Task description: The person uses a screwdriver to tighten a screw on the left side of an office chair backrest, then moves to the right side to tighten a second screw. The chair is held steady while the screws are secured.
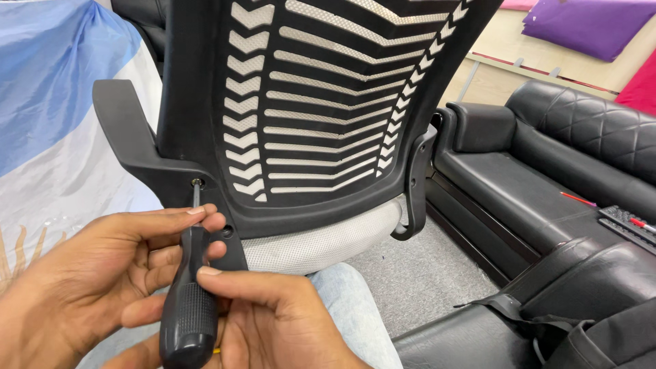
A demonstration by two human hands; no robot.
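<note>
A black office chair back with a slatted grey mesh panel fills the upper middle, above a grey seat cushion. A black-handled screwdriver points up, its tip in a screw hole where the left armrest bracket joins the frame. A second empty hole sits lower right. My left hand steadies the shaft and upper handle with its fingertips. My right hand wraps the lower handle, thumb along the grip.
A black leather sofa stands at the right with a red pen and a dark tool set on its seat. A black bag lies lower right. Blue-white plastic sheeting hangs at left. My jeans knee is below the seat.
</note>
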